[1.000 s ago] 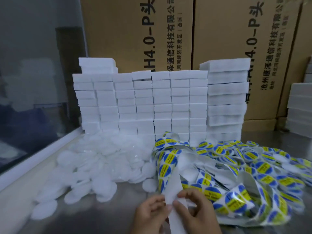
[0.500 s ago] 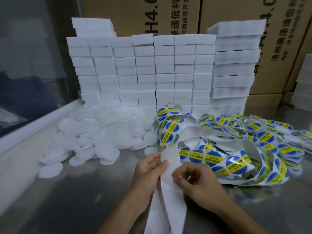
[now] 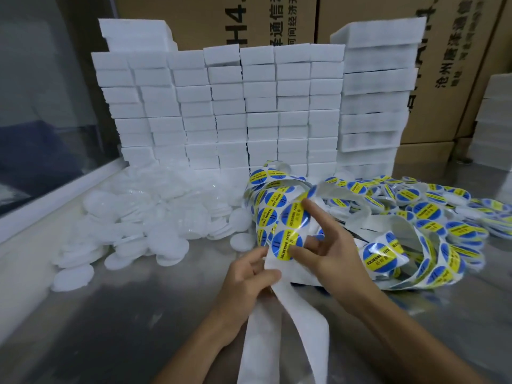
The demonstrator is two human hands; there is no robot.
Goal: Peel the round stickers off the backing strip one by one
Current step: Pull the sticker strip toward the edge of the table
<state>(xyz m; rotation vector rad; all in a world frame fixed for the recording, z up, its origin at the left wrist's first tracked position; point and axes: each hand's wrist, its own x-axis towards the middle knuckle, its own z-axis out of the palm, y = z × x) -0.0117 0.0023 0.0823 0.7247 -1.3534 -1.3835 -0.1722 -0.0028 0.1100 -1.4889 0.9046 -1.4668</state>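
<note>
A long white backing strip [image 3: 288, 309] runs from the bottom of the view up between my hands into a tangled heap of strip [image 3: 415, 217] covered with round blue-and-yellow stickers. My left hand [image 3: 249, 275] pinches the bare strip just below the lowest sticker [image 3: 282, 245]. My right hand [image 3: 329, 245] holds that sticker's right edge with its thumb, and its index finger touches the sticker above [image 3: 295, 216]. Both stickers still lie on the raised strip.
A pile of white round discs [image 3: 144, 217] lies at the left on the metal table [image 3: 110, 314]. Stacked white foam blocks [image 3: 227, 106] form a wall behind, with cardboard boxes [image 3: 277, 20] beyond them. A window ledge [image 3: 41, 212] borders the left.
The strip has been pulled up so stickered sections now sit between my hands. My right hand moved up onto the stickers with its index finger stretched out. The camera tilted down and closer.
</note>
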